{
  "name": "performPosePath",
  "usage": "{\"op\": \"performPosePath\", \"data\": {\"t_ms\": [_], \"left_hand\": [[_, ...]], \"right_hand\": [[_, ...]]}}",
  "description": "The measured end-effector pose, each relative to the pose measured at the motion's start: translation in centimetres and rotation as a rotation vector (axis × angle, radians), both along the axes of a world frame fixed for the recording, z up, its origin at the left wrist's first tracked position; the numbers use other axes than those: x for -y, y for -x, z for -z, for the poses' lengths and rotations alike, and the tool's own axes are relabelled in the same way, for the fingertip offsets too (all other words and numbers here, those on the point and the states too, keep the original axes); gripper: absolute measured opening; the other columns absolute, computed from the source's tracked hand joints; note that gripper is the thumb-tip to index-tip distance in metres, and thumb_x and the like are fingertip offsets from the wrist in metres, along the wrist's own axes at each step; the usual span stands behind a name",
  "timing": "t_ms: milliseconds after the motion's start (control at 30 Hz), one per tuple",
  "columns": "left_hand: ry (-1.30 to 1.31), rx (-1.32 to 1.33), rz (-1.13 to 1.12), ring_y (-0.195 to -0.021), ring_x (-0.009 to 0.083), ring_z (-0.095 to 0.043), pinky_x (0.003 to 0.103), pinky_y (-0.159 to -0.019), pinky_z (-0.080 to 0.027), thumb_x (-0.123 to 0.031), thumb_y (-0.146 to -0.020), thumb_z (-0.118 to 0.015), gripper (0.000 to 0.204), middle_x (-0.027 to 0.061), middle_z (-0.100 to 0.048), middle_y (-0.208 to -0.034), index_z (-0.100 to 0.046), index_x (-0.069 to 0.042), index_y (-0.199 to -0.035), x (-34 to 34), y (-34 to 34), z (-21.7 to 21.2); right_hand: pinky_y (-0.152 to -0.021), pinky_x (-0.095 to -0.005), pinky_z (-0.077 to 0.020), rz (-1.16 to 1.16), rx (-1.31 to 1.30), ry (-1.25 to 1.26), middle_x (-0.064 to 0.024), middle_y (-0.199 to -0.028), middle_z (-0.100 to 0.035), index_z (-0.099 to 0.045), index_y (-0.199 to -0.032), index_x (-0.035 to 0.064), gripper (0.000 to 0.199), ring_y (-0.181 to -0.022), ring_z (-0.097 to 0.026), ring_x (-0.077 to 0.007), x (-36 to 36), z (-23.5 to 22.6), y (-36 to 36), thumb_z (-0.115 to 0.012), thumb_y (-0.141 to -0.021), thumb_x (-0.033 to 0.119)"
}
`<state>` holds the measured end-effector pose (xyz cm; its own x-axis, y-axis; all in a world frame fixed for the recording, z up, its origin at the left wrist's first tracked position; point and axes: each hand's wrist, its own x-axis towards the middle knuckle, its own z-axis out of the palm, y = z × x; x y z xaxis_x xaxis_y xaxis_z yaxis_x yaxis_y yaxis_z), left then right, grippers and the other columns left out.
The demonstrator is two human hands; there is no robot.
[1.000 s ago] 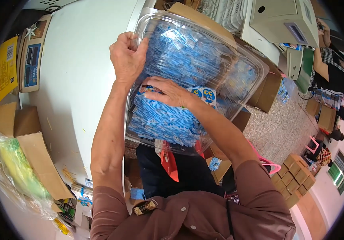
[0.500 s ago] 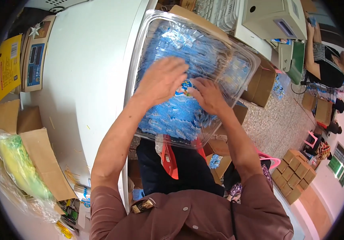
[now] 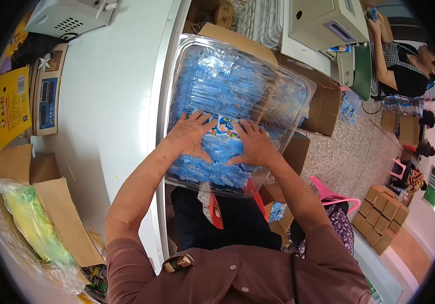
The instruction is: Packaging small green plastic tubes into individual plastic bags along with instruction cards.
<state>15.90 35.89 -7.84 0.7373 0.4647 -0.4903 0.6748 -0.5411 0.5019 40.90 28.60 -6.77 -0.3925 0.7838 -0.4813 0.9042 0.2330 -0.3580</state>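
Observation:
A large clear plastic tray (image 3: 306,99) holds many small blue-and-white wavy-patterned packets (image 3: 222,93). My left hand (image 3: 191,136) rests on the packets in the near half, fingers spread and thumb pointing inward. Opposite it, my right hand (image 3: 254,145) lies on the same layer, its fingers also spread. Between the hands shows a colourful printed piece (image 3: 223,126) with a cartoon picture. Neither hand grips anything. The tray's near edge sits over my lap, above a red-edged thing (image 3: 216,213) whose kind I cannot tell.
A white table (image 3: 111,76) runs along the left, with a scale (image 3: 48,104) and an open carton (image 3: 58,202) of yellow-green plastic. A beige machine (image 3: 321,23) stands far right. Cardboard boxes (image 3: 323,109) sit right of the tray. Another person (image 3: 399,66) works at far right.
My left hand has come nearer my body, and both hands have gone from cupped and blurred to spread on the packets. The whole view has shifted slightly.

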Motion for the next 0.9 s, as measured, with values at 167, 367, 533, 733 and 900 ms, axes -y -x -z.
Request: {"op": "performPosePath", "data": {"t_ms": [167,367,533,733,900], "left_hand": [[-0.026,0.02,-0.046,-0.145,0.0365,-0.027,0.062,-0.116,-0.022,-0.075,-0.055,-0.077,0.121,0.0163,-0.036,-0.154,-0.037,-0.011,-0.15,0.9,0.3,0.6],[0.034,0.025,-0.16,-0.146,0.0372,-0.025,0.058,-0.118,-0.016,-0.083,-0.062,-0.065,0.115,0.0168,-0.036,-0.154,-0.042,-0.009,-0.147,-0.3,-0.3,-1.4],[0.021,0.173,-0.211,-0.142,0.0375,-0.033,0.058,-0.117,-0.02,-0.079,-0.075,-0.058,0.096,0.0164,-0.041,-0.151,-0.052,-0.007,-0.139,-2.7,-6.6,-4.0],[0.185,0.264,-0.096,-0.143,0.0363,-0.031,0.06,-0.114,-0.023,-0.082,-0.077,-0.051,0.099,0.0122,-0.038,-0.154,-0.045,-0.01,-0.145,-0.3,-13.9,0.0],[0.201,0.046,0.019,-0.144,0.039,-0.029,0.064,-0.115,-0.017,-0.083,-0.074,-0.054,0.104,0.0125,-0.037,-0.155,-0.04,-0.011,-0.148,2.0,-14.5,-1.0]], "right_hand": [[-0.105,-0.0503,-0.0381,0.238,-0.265,-0.37,-0.0213,-0.137,-0.048,-0.043,-0.14,0.0002,0.076,-0.129,-0.046,-0.0385,0.0,-2.5,-0.1,-0.075,-0.083,0.038],[-0.094,-0.0334,-0.0462,0.998,-0.518,-0.633,-0.0155,-0.124,-0.057,-0.045,-0.139,0.0004,0.062,-0.115,-0.056,-0.0249,1.4,-6.5,-7.4,-0.073,-0.087,0.018],[-0.093,-0.0337,-0.0476,1.074,-0.864,-0.006,-0.0181,-0.136,-0.053,-0.038,-0.146,0.0027,0.068,-0.116,-0.057,-0.024,-4.9,-5.0,-9.8,-0.07,-0.088,0.02],[-0.088,-0.0388,-0.0534,1.181,-1.013,0.215,-0.0209,-0.143,-0.048,-0.033,-0.152,0.0087,0.07,-0.122,-0.056,-0.027,-6.5,-1.5,-10.5,-0.06,-0.088,0.01],[-0.085,-0.0383,-0.0552,1.152,-0.938,0.152,-0.0192,-0.143,-0.047,-0.034,-0.152,0.01,0.066,-0.125,-0.054,-0.0281,-6.0,-3.4,-9.4,-0.055,-0.09,0.007]]}}
